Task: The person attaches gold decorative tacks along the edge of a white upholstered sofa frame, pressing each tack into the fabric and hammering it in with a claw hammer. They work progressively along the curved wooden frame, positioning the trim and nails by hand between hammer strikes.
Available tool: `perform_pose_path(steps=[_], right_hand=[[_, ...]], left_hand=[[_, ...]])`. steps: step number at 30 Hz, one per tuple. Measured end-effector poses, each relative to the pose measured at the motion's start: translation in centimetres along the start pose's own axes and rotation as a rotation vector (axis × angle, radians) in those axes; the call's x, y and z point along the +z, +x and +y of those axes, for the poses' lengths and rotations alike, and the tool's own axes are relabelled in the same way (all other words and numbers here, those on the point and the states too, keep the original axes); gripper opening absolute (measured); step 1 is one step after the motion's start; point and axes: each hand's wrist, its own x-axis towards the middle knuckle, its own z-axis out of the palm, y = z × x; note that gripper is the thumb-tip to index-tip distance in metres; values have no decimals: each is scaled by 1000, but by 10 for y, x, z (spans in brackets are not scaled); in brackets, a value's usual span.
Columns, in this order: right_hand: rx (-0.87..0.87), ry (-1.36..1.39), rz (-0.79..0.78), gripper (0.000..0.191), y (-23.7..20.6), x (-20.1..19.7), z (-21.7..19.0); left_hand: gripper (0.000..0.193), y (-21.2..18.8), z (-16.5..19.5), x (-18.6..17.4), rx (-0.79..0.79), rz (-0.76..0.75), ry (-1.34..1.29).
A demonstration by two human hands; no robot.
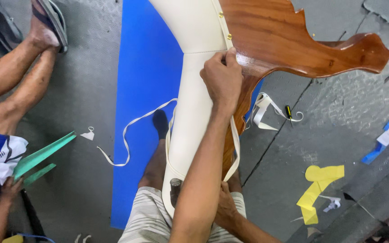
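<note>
Cream padding (194, 112): stretched over a curved furniture part that runs from near centre to far centre, lying across the person's lap above the blue sheet (145, 90).
Wooden frame (275, 31): glossy, scalloped, on the right of the padding, with one arm jutting far right.
Brass tacks (229, 36): two show along the seam, just beyond the left hand's fingers.
Trim strip (236, 148): a narrow cream band runs down the joint between padding and wood, then loops loose at the near end.
Left hand (223, 76): up at the seam, fingers bunched and clenched, pinching the strip against the edge of the wood.
Right hand (226, 204): low and near, tucked under the left forearm by the strip's loop. Its grip is hidden, so I cannot tell whether it holds anything.
Step in hand: by the look of it, seating the trim along the seam, just short of the last tack.
Next move calls for: the strip kept taut and square on the joint, with a firm pinch so it doesn't wander off the wood.
Floor, right: a small screwdriver (289, 112) beside curled offcuts, and yellow scraps (318, 184) nearer.
Floor, left: a long loose ribbon (127, 135) trails across the blue sheet's edge.
Other person (10, 90): sits on the left, bare legs stretched far, with green strips (41, 155) by their hand.
</note>
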Motion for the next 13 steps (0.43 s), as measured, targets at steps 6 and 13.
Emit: perform_pose_path(steps=[6, 13], right_hand=[[-143, 102, 95, 40, -26, 5, 1], [129, 269, -346, 34, -82, -27, 2]], left_hand=[[42, -7, -9, 5, -30, 3, -44], [35, -6, -35, 18, 44, 36, 59]])
